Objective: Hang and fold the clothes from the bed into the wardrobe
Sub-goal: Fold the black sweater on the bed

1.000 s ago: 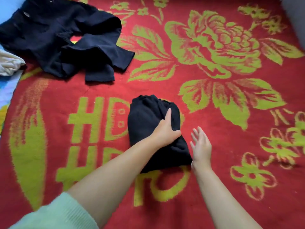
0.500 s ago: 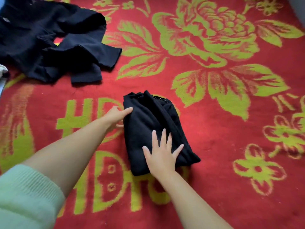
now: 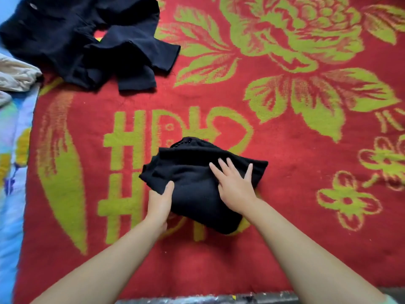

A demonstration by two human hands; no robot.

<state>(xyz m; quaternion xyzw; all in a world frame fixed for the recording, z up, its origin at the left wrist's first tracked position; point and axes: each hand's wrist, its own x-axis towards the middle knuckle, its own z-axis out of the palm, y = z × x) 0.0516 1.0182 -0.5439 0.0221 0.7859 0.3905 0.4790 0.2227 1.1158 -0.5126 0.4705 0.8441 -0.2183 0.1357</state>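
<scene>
A red blanket [image 3: 285, 227] with green flowers covers the bed. Loose dark trousers [image 3: 87, 40] lie far left; a beige cloth [image 3: 17, 77] lies at the left edge. The folded black garment [image 3: 192, 185] lies centre. Left hand [image 3: 158, 202]: grip closed on the garment's left edge, thumb on top. Right hand [image 3: 235, 185]: fingers straight and spread, pressing flat on the garment.

I read this as a home bedroom; a red floral blanket [image 3: 285, 119] covers a bed; loose dark clothing [image 3: 83, 40] lies upper left; patterned bedsheet [image 3: 13, 150] at left edge.
</scene>
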